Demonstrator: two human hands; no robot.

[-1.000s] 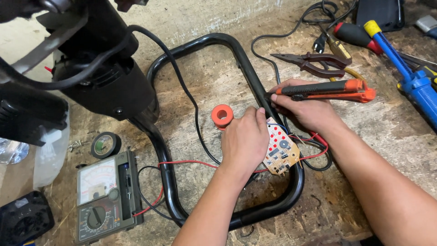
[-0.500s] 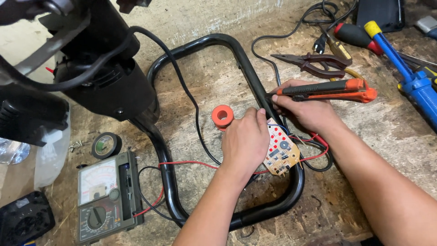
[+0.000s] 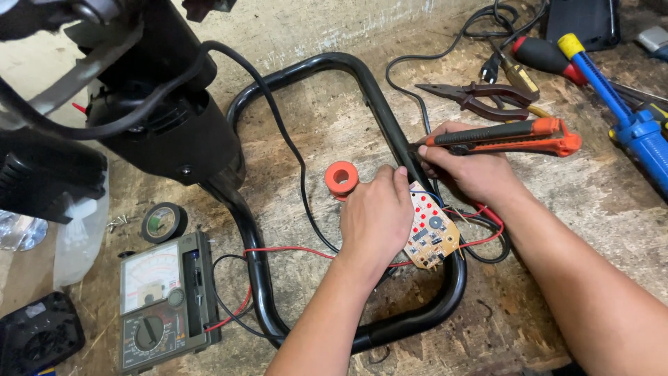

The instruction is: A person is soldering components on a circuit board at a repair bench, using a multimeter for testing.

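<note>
An orange utility knife (image 3: 501, 136) is being gripped by the right hand (image 3: 473, 170) — fingers clamped; the circuit board (image 3: 431, 233) is being steadied by the left hand (image 3: 376, 216), fingers curled together. Risk — wires being nicked by a slipping blade.

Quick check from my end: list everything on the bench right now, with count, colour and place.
Circuit board: one, tan with red dots, centre.
Utility knife: one, orange and black, in right hand.
Tube frame: one, black, centre loop.
Spool: one, orange, by left hand.
Multimeter: one, grey-green, lower left.
Tape roll: one, black, left.
Pliers: one, dark red, upper right.
Left hand: on board.
Right hand: holding knife.
</note>
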